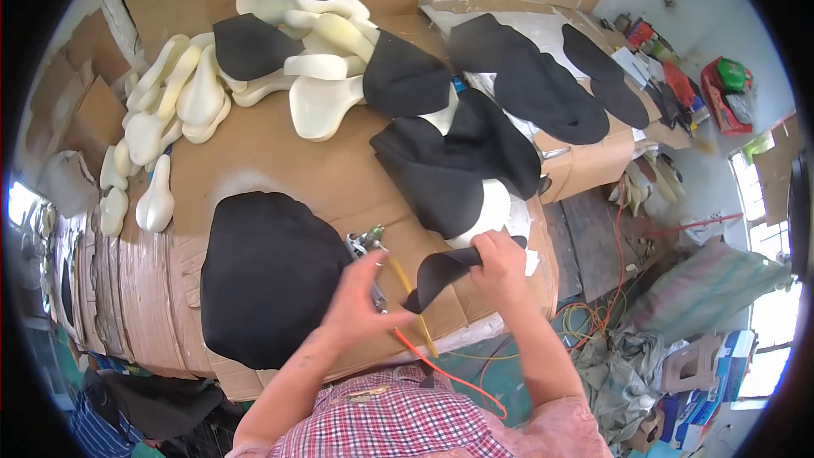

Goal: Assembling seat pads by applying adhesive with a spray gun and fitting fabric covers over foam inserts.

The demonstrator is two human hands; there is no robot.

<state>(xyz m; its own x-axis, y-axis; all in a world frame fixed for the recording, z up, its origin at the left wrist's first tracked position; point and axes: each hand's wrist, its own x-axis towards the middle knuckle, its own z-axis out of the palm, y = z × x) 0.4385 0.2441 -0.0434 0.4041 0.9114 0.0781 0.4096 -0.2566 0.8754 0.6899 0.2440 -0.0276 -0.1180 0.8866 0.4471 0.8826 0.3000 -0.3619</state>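
My right hand (500,269) is closed on one end of a black fabric piece (445,271), which curls down to the left above the cardboard-covered table. My left hand (363,305) is slightly blurred, thumb and fingers apart, beside a metal spray gun (370,242) whose orange hose (449,375) trails past my apron. Part of the gun is hidden by that hand. Left of it a large black fabric cover (270,280) lies spread out. Beyond my right hand, a black cover (441,165) rests partly over a white rounded piece (490,210).
Several cream foam saddle pads (202,95) are heaped at the far left, some with black fabric pieces (254,47) on top. More black pieces (551,97) lie at the far right. Hoses (593,322) coil on the floor beside a grey-green sack (704,288).
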